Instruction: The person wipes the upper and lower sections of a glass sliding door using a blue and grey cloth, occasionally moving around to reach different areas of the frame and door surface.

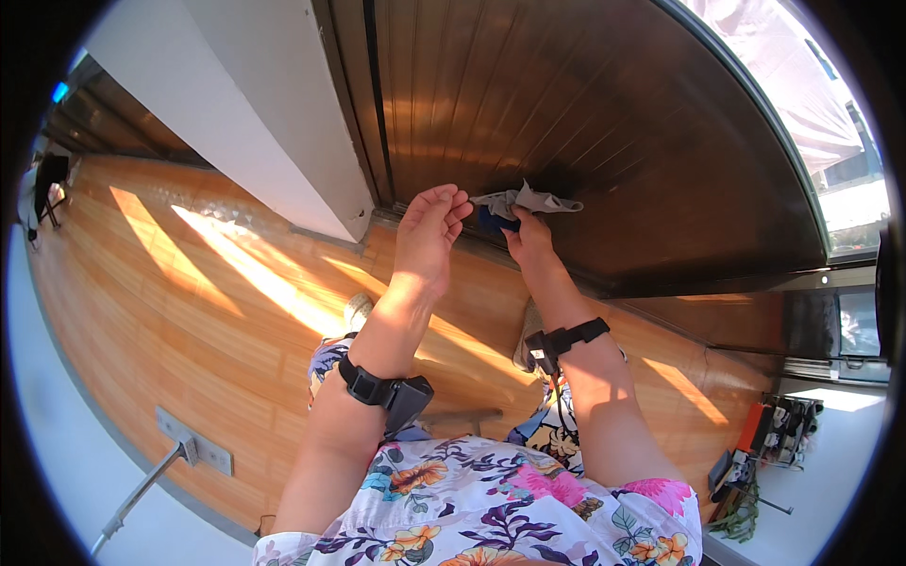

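Note:
My right hand point(529, 233) holds a grey cloth point(538, 201) together with something dark blue point(495, 220), in front of the lower part of a brown ribbed panel point(481, 106). The cloth is crumpled, and its free end sticks out to the right. Just left of it is my left hand point(433, 225), palm turned up and fingers curled. Its thumb and fingertips come close together near the cloth's left end; whether they pinch something small cannot be told. Black straps with small devices sit on both forearms.
A white pillar point(283, 113) stands left of the panel. Wood-look flooring point(212, 318) lies below, with my shoes on it. At the lower left is a flat mop point(195, 440). A rack with shoes point(786, 431) and a green plant point(737, 520) are at the lower right. A window point(828, 141) is upper right.

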Available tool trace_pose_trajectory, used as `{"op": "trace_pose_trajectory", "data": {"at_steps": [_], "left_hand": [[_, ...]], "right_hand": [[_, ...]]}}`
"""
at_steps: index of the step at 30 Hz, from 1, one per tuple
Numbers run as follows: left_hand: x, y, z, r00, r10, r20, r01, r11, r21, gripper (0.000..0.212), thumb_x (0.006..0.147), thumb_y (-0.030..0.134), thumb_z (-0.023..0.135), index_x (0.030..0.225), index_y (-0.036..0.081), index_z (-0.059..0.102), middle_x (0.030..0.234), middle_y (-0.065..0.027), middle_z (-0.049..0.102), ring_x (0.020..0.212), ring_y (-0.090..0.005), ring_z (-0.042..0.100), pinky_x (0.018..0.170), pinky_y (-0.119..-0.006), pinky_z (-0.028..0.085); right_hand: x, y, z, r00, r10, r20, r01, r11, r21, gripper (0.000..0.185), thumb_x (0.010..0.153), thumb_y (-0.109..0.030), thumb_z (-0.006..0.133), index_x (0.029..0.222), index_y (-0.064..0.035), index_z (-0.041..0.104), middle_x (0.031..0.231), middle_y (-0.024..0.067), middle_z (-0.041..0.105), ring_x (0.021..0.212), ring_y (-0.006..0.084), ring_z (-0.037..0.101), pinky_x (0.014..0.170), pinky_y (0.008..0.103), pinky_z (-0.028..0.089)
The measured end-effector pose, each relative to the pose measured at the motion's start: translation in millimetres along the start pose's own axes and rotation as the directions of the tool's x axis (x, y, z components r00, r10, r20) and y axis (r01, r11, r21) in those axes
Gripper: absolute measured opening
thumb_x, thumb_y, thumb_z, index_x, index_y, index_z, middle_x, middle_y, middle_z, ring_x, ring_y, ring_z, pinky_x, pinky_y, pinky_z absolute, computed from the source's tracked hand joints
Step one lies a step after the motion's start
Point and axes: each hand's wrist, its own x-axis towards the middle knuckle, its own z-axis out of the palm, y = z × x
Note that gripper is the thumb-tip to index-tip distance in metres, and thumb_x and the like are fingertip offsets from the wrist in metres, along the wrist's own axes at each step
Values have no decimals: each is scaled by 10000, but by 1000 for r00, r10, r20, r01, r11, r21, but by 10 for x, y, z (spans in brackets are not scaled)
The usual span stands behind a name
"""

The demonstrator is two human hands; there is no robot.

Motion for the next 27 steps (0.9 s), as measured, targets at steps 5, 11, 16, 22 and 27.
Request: {"op": "trace_pose_trajectory", "data": {"at_steps": [5,11,16,22,27], "left_hand": [[-36,50,-21,999,-13,-45,14,1000,10,169,937,173,566,1086,95,586,1033,-32,642,947,-135,603,811,-256,444],[-29,86,-114,999,27,-43,-29,999,-46,181,937,169,563,1098,87,583,1032,-37,642,947,-141,604,813,-258,443],[-15,58,-44,1000,8,-24,-9,999,-54,183,938,170,563,1101,87,580,1035,-37,641,948,-137,603,814,-254,442],[-8,147,-86,995,17,-100,-22,999,-50,167,943,167,556,1090,93,581,1033,-33,640,949,-130,600,810,-250,441],[-3,157,-181,995,58,-77,-66,992,-106,164,943,166,553,1086,93,585,1029,-33,638,949,-139,600,812,-256,443]], "right_hand": [[-328,-323,224,906,-173,387,102,975,198,309,899,-135,639,1186,-176,531,1178,-4,569,1111,193,543,981,421,444],[-855,-749,591,796,-435,421,333,895,297,280,905,-60,612,1173,-93,537,1140,28,595,1029,172,596,910,368,506],[-165,-74,236,931,-173,321,143,983,114,348,907,-17,584,1231,-93,484,1181,42,572,1037,202,586,875,382,514],[-450,-283,529,936,-210,284,176,974,139,406,893,61,517,1269,-74,448,1247,121,543,1146,284,559,933,469,508],[-767,-690,726,752,-415,512,323,909,262,323,909,-17,553,1227,-23,496,1244,90,563,1191,245,530,994,427,481]]}}
